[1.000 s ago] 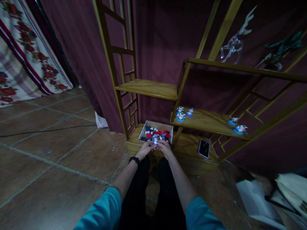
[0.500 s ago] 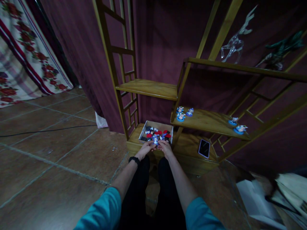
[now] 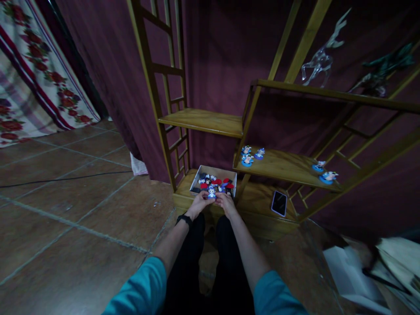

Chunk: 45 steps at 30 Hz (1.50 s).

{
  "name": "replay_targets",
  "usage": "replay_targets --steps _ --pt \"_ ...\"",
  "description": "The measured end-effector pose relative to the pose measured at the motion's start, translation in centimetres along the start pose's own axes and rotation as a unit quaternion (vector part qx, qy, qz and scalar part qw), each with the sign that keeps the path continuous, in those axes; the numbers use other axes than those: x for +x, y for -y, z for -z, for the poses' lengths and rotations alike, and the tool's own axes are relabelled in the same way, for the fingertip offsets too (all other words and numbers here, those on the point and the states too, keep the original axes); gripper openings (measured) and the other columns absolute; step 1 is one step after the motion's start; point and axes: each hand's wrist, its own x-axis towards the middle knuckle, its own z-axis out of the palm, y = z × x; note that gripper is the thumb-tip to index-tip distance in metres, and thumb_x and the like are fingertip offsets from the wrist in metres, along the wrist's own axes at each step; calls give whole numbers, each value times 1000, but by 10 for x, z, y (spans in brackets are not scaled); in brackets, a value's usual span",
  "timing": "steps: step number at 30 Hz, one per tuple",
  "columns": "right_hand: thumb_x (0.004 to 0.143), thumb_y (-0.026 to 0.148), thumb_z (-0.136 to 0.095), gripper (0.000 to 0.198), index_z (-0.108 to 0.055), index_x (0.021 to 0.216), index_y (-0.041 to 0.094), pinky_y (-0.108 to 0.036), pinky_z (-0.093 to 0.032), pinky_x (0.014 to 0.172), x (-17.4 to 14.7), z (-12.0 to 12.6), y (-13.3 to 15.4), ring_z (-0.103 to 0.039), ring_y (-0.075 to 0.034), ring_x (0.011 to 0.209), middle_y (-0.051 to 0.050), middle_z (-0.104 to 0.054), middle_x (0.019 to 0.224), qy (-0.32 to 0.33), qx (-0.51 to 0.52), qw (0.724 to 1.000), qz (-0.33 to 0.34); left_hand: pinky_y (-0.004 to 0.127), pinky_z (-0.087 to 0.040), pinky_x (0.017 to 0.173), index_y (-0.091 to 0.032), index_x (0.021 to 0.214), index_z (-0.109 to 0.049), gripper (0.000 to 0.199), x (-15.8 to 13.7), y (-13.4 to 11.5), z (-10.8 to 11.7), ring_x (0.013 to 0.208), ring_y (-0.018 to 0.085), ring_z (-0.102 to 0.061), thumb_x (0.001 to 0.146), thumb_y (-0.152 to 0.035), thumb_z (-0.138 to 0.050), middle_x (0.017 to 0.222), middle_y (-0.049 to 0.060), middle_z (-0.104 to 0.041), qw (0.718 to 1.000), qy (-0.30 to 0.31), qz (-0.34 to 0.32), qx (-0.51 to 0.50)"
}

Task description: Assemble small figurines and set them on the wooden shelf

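A small white and purple-blue figurine on a round base is held upright at the near edge of an open cardboard box. My left hand grips its base from the left, and the fingers of my right hand close on the base from the right. Inside the box lies a jumble of red, black, white and blue figurine pieces. On the shelf to the right stand several similar figurines, among them a blue-based one and a purple-based one.
The wooden display rack rises in front of me. A phone lies on its lowest board. Two more figurines, one of them lying lower right, sit at the shelf's right end. A clear deer ornament stands above.
The figurine has shifted slightly left and up in my fingers and shows more clearly. My hands stay in nearly the same place above the box's near edge.
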Motion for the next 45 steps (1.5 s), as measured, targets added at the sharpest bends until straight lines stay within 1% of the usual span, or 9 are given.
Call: replay_targets --steps 8,16,22,27,32,35,39,42,45 --pt "59 34 -69 29 -65 84 21 -29 -51 63 -1 -3 -2 -61 -14 64 0 -66 70 -8 -10 1000 -1 22 -38 61 -16 79 -49 41 -2 -3 -2 62 9 -49 50 -28 -76 70 -4 -54 998 -9 -39 57" --pt "61 43 -70 34 -65 88 22 -26 -50 59 1 -2 -6 -60 -13 63 1 -66 72 -7 -27 1000 3 19 -35 55 -17 81 -46 39 -1 4 -3 55 6 -44 53 -24 -72 65 -8 -48 991 6 -65 118" --pt "62 44 -69 37 -64 92 22 -25 -49 58 2 -1 -7 -62 -14 66 -1 -67 78 -20 -32 999 6 20 -36 55 -17 81 -46 40 1 10 -4 56 7 -46 53 -26 -74 65 -8 -50 990 22 -90 104" --pt "62 44 -68 40 -63 94 21 -28 -52 62 1 0 -5 -63 -16 71 -2 -67 83 -20 -3 1000 -2 21 -41 61 -15 80 -50 37 3 8 -3 62 8 -51 54 -26 -75 71 -4 -56 994 49 -86 50" --pt "63 44 -68 37 -64 91 20 -29 -51 65 -3 -4 -1 -63 -16 73 -2 -67 84 -8 7 1000 -3 24 -45 64 -14 87 -57 37 6 11 -3 67 12 -56 57 -25 -74 77 1 -62 995 59 -72 44" --pt "64 45 -66 36 -64 90 20 -27 -50 65 -6 -5 1 -63 -15 74 -2 -67 86 12 7 1000 -4 27 -45 66 -13 88 -59 36 7 14 -3 68 13 -58 57 -25 -74 78 3 -63 992 42 -93 78" --pt "64 46 -66 35 -64 90 22 -28 -50 67 -6 -4 0 -63 -16 79 -2 -67 90 35 -2 999 -7 27 -45 68 -14 91 -60 34 2 11 -3 69 14 -58 60 -25 -71 79 2 -63 979 24 -125 160" --pt "63 45 -68 35 -63 90 23 -27 -49 67 -5 -3 -1 -63 -16 80 -1 -68 89 25 -20 999 -18 27 -45 68 -17 92 -59 29 -4 7 -5 70 14 -57 65 -24 -66 78 0 -62 959 17 -143 246" --pt "61 42 -69 34 -64 89 23 -26 -48 66 -6 -4 -1 -62 -16 80 -1 -68 87 15 -21 999 -21 27 -44 72 -18 97 -57 29 -12 4 -7 77 16 -58 69 -22 -63 84 2 -61 930 10 -169 325"
